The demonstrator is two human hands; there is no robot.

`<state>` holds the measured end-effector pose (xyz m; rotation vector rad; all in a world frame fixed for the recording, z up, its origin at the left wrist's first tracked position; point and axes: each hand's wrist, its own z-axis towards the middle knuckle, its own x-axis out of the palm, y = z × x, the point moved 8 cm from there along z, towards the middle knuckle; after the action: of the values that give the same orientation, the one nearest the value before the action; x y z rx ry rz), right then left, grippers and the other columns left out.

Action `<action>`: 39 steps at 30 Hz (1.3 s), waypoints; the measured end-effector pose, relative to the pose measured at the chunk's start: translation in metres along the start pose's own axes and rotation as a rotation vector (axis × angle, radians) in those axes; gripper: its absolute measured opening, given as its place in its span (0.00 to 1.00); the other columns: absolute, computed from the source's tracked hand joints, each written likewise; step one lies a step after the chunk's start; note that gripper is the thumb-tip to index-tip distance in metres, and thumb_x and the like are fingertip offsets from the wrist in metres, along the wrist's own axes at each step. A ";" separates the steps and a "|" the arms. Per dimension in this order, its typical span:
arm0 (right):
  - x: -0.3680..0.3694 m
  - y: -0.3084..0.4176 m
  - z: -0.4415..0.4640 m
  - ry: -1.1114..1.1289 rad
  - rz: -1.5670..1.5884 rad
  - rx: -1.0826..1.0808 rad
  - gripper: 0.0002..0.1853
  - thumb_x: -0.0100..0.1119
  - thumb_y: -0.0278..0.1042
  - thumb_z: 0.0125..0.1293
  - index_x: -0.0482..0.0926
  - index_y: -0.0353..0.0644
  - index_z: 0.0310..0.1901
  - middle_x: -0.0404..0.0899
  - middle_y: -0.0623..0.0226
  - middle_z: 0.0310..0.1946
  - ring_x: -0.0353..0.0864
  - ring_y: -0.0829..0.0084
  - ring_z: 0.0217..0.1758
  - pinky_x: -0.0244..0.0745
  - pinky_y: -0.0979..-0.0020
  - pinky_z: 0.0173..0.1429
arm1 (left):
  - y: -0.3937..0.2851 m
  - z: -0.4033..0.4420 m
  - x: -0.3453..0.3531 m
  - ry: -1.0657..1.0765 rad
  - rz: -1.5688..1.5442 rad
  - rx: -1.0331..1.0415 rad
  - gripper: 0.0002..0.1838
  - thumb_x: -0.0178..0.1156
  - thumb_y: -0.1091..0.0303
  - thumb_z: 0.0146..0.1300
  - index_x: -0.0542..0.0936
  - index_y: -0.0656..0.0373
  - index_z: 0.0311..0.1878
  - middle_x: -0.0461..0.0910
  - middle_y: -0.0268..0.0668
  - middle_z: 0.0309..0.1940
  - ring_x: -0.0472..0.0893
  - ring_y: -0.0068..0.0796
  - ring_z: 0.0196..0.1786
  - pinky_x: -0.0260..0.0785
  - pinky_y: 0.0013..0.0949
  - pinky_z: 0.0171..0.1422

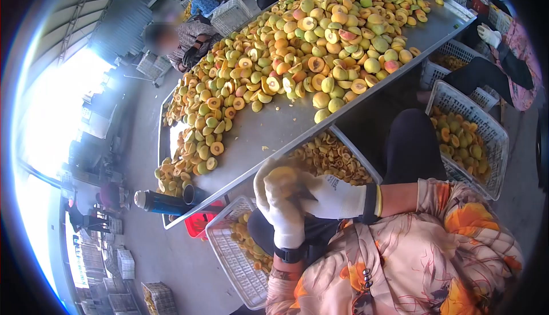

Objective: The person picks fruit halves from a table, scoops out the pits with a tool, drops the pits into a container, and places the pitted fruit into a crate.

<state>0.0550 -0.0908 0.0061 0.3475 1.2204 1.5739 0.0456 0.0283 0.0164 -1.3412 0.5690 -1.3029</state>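
In the head view, my left hand, in a white glove with a dark wristband, curls around a yellow peach. Pressed against it from the other side is my gloved right hand, its fingers closed and partly hidden. The peach and fingertips are blurred, so whether it is whole or halved is unclear. Both hands are above my lap, near the edge of a metal table heaped with peaches, many of them cut in half. Below the edge, just beyond my hands, stands a crate of small brownish pieces.
A white crate with peach pieces stands by my left leg, and another crate of peaches by my right. A dark bottle, a dark cup and a red basket are at the table's near-left corner. Co-workers surround the table.
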 end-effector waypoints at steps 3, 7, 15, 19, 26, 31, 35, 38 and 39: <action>-0.004 0.010 0.001 0.023 -0.071 0.033 0.22 0.60 0.34 0.68 0.70 0.37 0.61 0.85 0.43 0.38 0.85 0.41 0.41 0.81 0.50 0.44 | -0.004 -0.002 -0.007 -0.041 0.047 0.047 0.25 0.53 0.51 0.80 0.73 0.66 0.64 0.81 0.48 0.53 0.84 0.40 0.50 0.79 0.42 0.57; 0.002 0.005 0.000 0.055 -0.108 0.030 0.20 0.60 0.35 0.68 0.71 0.37 0.57 0.84 0.42 0.37 0.85 0.41 0.38 0.80 0.51 0.41 | -0.011 -0.004 -0.010 -0.078 0.191 0.120 0.24 0.52 0.51 0.80 0.76 0.67 0.60 0.82 0.46 0.51 0.84 0.37 0.49 0.79 0.39 0.55; 0.016 -0.002 0.010 0.186 0.087 0.087 0.21 0.60 0.34 0.68 0.70 0.36 0.58 0.84 0.42 0.36 0.85 0.39 0.40 0.80 0.49 0.44 | -0.021 0.006 -0.013 -0.128 0.244 0.118 0.23 0.51 0.52 0.81 0.81 0.67 0.52 0.84 0.45 0.41 0.84 0.32 0.41 0.79 0.32 0.47; 0.026 -0.014 0.017 0.195 0.172 -0.043 0.21 0.60 0.33 0.67 0.71 0.36 0.59 0.84 0.43 0.37 0.85 0.39 0.41 0.81 0.50 0.46 | -0.017 0.014 -0.014 -0.117 0.225 0.106 0.23 0.52 0.52 0.80 0.81 0.67 0.51 0.85 0.45 0.39 0.83 0.31 0.38 0.78 0.31 0.42; 0.016 -0.022 0.028 0.329 0.129 0.053 0.18 0.60 0.33 0.66 0.74 0.37 0.55 0.83 0.45 0.37 0.85 0.42 0.40 0.80 0.50 0.46 | -0.001 0.021 -0.019 -0.196 0.167 0.061 0.22 0.51 0.53 0.81 0.81 0.66 0.51 0.84 0.45 0.37 0.82 0.31 0.34 0.76 0.30 0.38; 0.010 -0.020 0.031 0.322 0.198 0.053 0.15 0.59 0.32 0.67 0.76 0.37 0.53 0.83 0.47 0.38 0.85 0.44 0.41 0.80 0.51 0.46 | 0.000 0.024 -0.014 -0.171 0.238 0.041 0.22 0.51 0.52 0.80 0.80 0.66 0.51 0.84 0.46 0.36 0.82 0.33 0.33 0.76 0.32 0.39; 0.017 -0.025 0.031 0.182 0.212 -0.239 0.15 0.58 0.31 0.66 0.74 0.36 0.53 0.83 0.48 0.35 0.85 0.46 0.37 0.80 0.53 0.43 | 0.009 0.029 -0.014 -0.173 0.103 -0.053 0.23 0.50 0.52 0.80 0.80 0.66 0.52 0.84 0.46 0.37 0.82 0.33 0.34 0.77 0.33 0.41; 0.008 -0.033 0.032 0.275 0.067 -0.061 0.14 0.58 0.33 0.66 0.73 0.35 0.50 0.83 0.48 0.30 0.85 0.44 0.34 0.80 0.51 0.40 | 0.004 0.029 -0.012 -0.158 0.204 0.030 0.23 0.51 0.52 0.80 0.80 0.66 0.52 0.84 0.46 0.37 0.83 0.33 0.36 0.78 0.34 0.43; 0.004 -0.032 0.032 0.282 0.004 -0.012 0.14 0.58 0.33 0.67 0.72 0.35 0.49 0.83 0.47 0.29 0.85 0.44 0.33 0.79 0.51 0.39 | 0.002 0.029 -0.011 -0.174 0.195 0.043 0.23 0.51 0.52 0.81 0.80 0.66 0.52 0.84 0.46 0.38 0.83 0.33 0.36 0.78 0.34 0.44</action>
<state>0.0947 -0.0736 -0.0074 0.1216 1.4243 1.6729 0.0690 0.0483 0.0179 -1.3144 0.5336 -1.0240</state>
